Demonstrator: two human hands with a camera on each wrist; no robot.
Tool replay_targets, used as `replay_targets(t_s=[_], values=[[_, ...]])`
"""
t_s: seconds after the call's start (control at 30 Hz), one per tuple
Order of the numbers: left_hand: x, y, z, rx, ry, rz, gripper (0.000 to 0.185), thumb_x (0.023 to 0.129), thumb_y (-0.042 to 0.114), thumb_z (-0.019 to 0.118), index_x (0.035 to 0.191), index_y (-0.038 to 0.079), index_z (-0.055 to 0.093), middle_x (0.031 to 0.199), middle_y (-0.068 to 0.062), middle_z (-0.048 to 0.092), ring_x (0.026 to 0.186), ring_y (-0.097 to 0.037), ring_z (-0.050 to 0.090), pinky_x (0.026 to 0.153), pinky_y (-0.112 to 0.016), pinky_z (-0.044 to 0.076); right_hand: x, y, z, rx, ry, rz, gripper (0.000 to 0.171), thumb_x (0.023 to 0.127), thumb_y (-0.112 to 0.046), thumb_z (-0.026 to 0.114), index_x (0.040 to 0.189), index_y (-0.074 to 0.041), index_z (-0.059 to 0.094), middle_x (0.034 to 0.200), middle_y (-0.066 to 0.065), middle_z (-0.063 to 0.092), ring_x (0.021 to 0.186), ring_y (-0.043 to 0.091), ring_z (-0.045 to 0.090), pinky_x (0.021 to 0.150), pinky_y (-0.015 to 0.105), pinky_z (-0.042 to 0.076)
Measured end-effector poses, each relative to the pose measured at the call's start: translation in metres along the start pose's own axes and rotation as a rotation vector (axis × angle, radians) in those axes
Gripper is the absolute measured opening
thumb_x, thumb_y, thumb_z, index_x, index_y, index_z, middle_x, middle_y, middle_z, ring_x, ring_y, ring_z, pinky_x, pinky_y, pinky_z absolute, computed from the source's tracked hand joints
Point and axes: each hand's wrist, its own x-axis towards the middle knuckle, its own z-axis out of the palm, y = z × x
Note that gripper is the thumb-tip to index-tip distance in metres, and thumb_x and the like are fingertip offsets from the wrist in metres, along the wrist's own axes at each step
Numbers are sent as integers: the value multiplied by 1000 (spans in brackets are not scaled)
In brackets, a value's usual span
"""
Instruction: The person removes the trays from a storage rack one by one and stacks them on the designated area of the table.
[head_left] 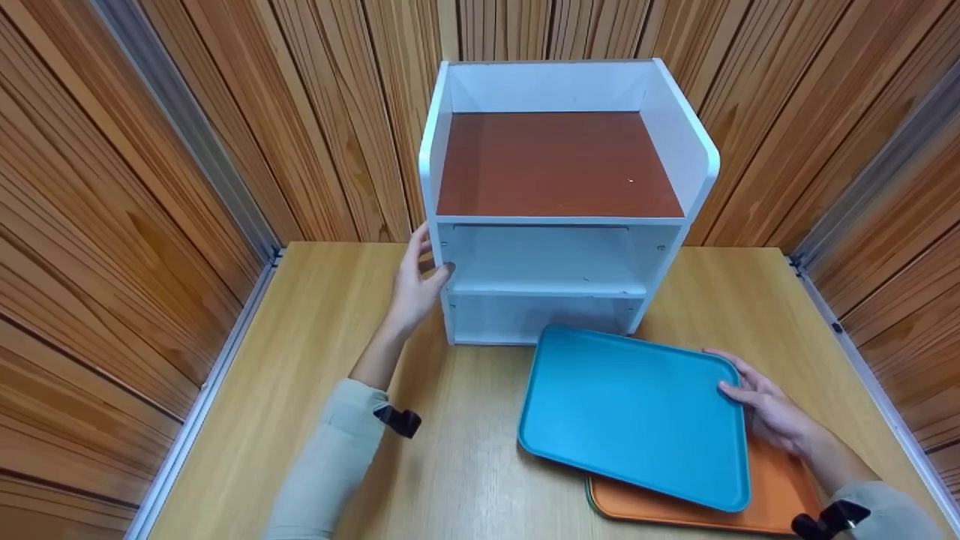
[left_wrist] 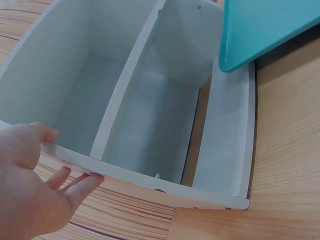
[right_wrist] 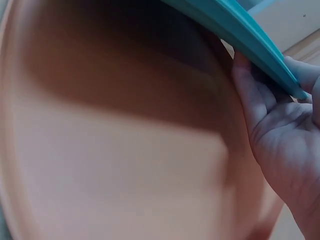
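Observation:
My right hand [head_left: 772, 412] grips the right end of a blue tray [head_left: 637, 412], thumb on top and fingers underneath. The tray is raised and tilted, its far left corner overlapping the front of a white shelf unit [head_left: 555, 292] in the head view. Below the blue tray lies an orange tray [head_left: 784, 480], partly covered by it; a thin green rim [head_left: 592, 504] peeks out under the orange one. At the unit's left side, my left hand [head_left: 420, 277] holds the edge of the side panel, thumb at the front and fingers on the outer face, as the left wrist view also shows.
The shelf unit has a brown top [head_left: 555, 165] with raised white sides, and two white compartments below, split by a shelf board [head_left: 551, 291]. It stands at the back of a wooden table [head_left: 247, 420]. Wood-panelled walls [head_left: 315, 112] enclose the table at the back and sides.

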Motion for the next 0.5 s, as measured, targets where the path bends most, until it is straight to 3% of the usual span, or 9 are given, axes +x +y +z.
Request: replay_targets(t_s=[0.37,0.5], values=[[0,1,1,3,-7,2,78,108,3,63,178,21,31,170,-24,46,155,-49,53,124,-66,53,-20,0,-11,141,-80,41,66,122,-6,11,168,-39,44,165,-15,62,150,10,65,122,34,58],[1,0,0,4,7,6,78,107,2,62,177,19,33,169,-24,47,156,-47,50,127,-67,49,-24,0,-15,139,-90,38,67,121,-3,12,169,-38,44,165,-15,62,150,11,65,121,34,58]])
